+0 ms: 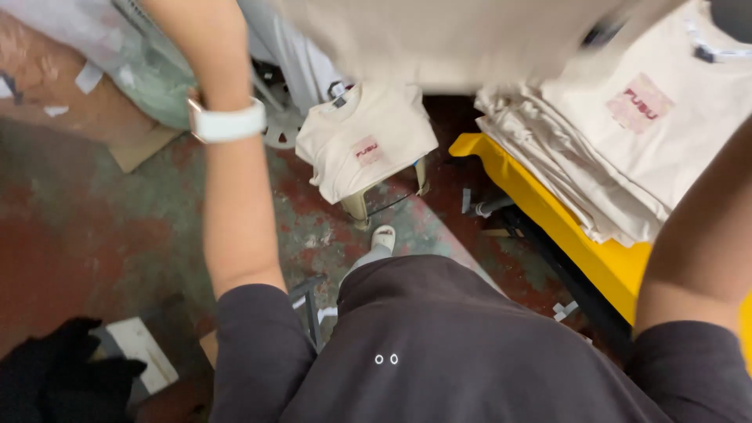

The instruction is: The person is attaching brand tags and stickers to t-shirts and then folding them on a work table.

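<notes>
1. A cream cotton T-shirt [470, 39] is held up at the top of the view, in front of the person; it is blurred, and only its lower part and a dark neck label near its right side are seen.
2. Both hands are outside the view above the top edge, so it cannot be told how the fingers are closed or what exactly is gripped. Only the forearms are seen: the left forearm [235, 196] is raised on the left side and a white wristband watch [227, 123] is worn on it; the right forearm [705, 235] is raised at the right edge.
3. A folded cream T-shirt with a small pink square print [366, 139] is laid on a low pale plastic stool [384, 197], below the held shirt and between the two arms.
4. A stack of the same cream T-shirts [611, 149] is laid on a yellow flat board [564, 227] at the right; the top one shows the pink print.
5. The floor [94, 227] is worn concrete with red and green paint patches. Pieces of brown cardboard [63, 86] are lying at the upper left, and a black cloth [63, 376] is lying at the lower left.
6. Dark grey short sleeves and a dark garment [439, 352] of the person fill the bottom, and one pale sandal [382, 237] is seen under the stool edge.
</notes>
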